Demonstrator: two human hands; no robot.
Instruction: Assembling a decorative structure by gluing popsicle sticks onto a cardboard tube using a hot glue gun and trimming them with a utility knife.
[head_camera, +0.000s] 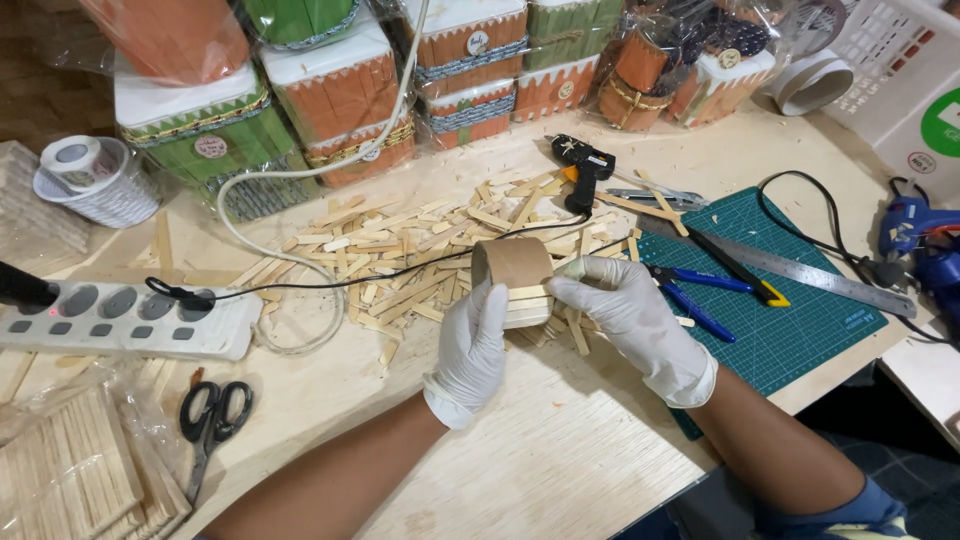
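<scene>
Cardboard tube (512, 264) sits clamped between my left hand (470, 350) and right hand (625, 315), gloved fingers (575, 292) pressing wooden sticks (528, 305) flat against its side above the table (560, 460).

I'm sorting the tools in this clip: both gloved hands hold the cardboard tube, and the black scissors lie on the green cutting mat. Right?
Not quite. Both hands, left hand and right hand, hold the cardboard tube, but the head view shows the black scissors on the bare wooden table, not the green cutting mat.
</scene>
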